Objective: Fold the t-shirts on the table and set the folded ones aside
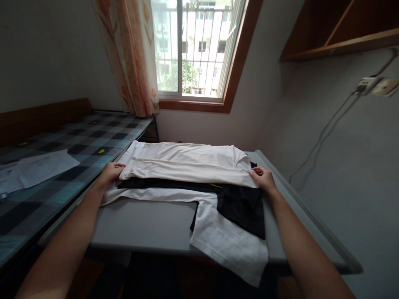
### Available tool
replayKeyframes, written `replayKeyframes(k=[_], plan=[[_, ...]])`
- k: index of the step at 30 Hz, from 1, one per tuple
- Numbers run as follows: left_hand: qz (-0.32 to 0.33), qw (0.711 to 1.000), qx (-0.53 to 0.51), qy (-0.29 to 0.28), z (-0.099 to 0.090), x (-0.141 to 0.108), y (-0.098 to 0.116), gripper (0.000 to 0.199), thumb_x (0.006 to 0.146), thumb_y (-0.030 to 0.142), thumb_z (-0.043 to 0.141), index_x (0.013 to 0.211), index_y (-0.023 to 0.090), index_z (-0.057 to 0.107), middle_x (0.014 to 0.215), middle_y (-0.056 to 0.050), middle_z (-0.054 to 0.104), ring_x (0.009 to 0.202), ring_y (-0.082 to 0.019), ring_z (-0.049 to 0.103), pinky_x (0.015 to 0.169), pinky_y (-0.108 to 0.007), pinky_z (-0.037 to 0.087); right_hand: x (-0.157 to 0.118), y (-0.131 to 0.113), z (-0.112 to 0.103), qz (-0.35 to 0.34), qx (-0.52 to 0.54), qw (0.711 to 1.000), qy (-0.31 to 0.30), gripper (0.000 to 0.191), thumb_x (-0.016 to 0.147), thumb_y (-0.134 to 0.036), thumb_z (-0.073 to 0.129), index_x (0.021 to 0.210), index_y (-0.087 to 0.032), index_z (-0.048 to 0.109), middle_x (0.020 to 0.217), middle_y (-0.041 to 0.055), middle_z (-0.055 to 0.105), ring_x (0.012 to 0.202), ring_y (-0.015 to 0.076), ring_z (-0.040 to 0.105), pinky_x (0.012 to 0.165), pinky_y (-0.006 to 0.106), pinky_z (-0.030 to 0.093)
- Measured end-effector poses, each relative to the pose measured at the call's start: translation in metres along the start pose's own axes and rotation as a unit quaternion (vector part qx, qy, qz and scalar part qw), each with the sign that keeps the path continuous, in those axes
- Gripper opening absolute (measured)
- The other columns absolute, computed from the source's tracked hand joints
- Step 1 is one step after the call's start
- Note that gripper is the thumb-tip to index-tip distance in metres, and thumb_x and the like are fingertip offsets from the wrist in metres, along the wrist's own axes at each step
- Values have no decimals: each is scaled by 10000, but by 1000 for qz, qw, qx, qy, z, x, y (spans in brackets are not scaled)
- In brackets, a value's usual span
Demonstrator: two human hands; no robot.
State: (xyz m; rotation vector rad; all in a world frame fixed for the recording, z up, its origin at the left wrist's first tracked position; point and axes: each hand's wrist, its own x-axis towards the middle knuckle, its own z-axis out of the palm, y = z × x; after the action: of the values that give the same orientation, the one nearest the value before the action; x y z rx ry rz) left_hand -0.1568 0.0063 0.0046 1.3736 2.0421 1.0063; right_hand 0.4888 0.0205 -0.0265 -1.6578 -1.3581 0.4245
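A white T-shirt (187, 162) lies across the table, its near side folded over toward the window. My left hand (111, 172) pinches the fold's left end, at the hem. At the right end, near the shoulder, my right hand (262, 177) grips the same folded edge between thumb and fingers. Beneath it lies a black garment (241, 207) with a small yellow line, its sleeve spread to the right. Below that, another white shirt (227, 236) shows, with its sleeve hanging over the table's front edge.
The grey table (146, 224) stands by the wall. To the left is a bed with a checked mattress (84, 133) and paper sheets (46, 166). A curtain (134, 58) hangs beside the barred window (202, 50). Cables run from a wall socket (368, 85) at right.
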Motion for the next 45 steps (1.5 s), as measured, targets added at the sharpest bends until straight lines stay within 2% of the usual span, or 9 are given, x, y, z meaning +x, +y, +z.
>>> replayKeyframes(k=[6, 12, 16, 22, 25, 29, 35, 39, 45], plan=[[5, 999, -52, -4, 3, -12, 14, 444, 561, 488, 708, 777, 103, 658, 475, 6, 531, 382, -118, 441, 361, -226, 312, 0, 0, 0, 2, 1, 1000, -3, 393, 586, -503, 693, 785, -165, 671, 743, 99, 686, 688, 226, 631, 632, 334, 500], [-9, 1000, -28, 3, 5, -16, 22, 486, 659, 644, 596, 648, 157, 594, 406, 41, 409, 343, -114, 372, 344, -233, 241, 0, 0, 0, 1, -1, 1000, -4, 412, 578, -529, 692, 776, -169, 664, 740, 101, 680, 692, 231, 627, 636, 339, 498], [11, 999, 8, -40, 5, -16, 23, 403, 615, 554, 671, 627, 161, 579, 445, 21, 474, 408, -137, 463, 377, -228, 314, 0, 0, 0, -4, -7, 1000, -4, 414, 588, -522, 689, 788, -161, 673, 748, 106, 684, 700, 236, 635, 645, 345, 505], [42, 997, -65, 28, 12, -11, 26, 318, 639, 482, 629, 676, 173, 562, 559, 9, 536, 517, -142, 513, 457, -227, 416, 1, 1, 0, 2, 2, 1000, 2, 424, 588, -533, 714, 785, -159, 679, 734, 104, 688, 684, 233, 634, 621, 338, 507], [59, 994, -88, 11, 13, -15, 29, 348, 656, 495, 628, 747, 161, 590, 608, -10, 565, 540, -152, 525, 461, -239, 434, 0, 1, 0, 5, 38, 999, 17, 439, 585, -548, 725, 783, -160, 674, 740, 96, 687, 689, 225, 631, 617, 327, 508], [53, 996, -73, -12, 13, -21, 33, 332, 671, 476, 642, 761, 157, 613, 636, -34, 603, 565, -162, 546, 468, -240, 447, -4, -5, 0, 24, 117, 993, 21, 460, 571, -552, 767, 795, -165, 663, 773, 91, 703, 681, 206, 633, 591, 301, 508], [55, 998, -8, 30, 11, -13, 26, 301, 672, 456, 579, 734, 164, 614, 598, -27, 605, 578, -178, 574, 485, -226, 431, -5, -10, 0, 86, 170, 981, 34, 539, 466, -561, 833, 794, -168, 663, 766, 103, 720, 623, 204, 634, 523, 292, 490], [55, 996, 50, 41, 9, -4, 16, 312, 682, 448, 533, 753, 158, 620, 592, -32, 611, 578, -199, 592, 491, -238, 425, -2, -4, 2, 71, 152, 986, 23, 523, 488, -545, 819, 816, -159, 691, 802, 119, 737, 675, 224, 658, 581, 311, 513], [33, 991, 125, 37, 7, 1, 9, 320, 687, 434, 540, 785, 153, 661, 498, -40, 570, 555, -241, 596, 503, -266, 407, 1, 3, 8, 18, 23, 999, 19, 417, 595, -543, 718, 760, -159, 730, 801, 126, 754, 774, 278, 683, 723, 372, 528]])
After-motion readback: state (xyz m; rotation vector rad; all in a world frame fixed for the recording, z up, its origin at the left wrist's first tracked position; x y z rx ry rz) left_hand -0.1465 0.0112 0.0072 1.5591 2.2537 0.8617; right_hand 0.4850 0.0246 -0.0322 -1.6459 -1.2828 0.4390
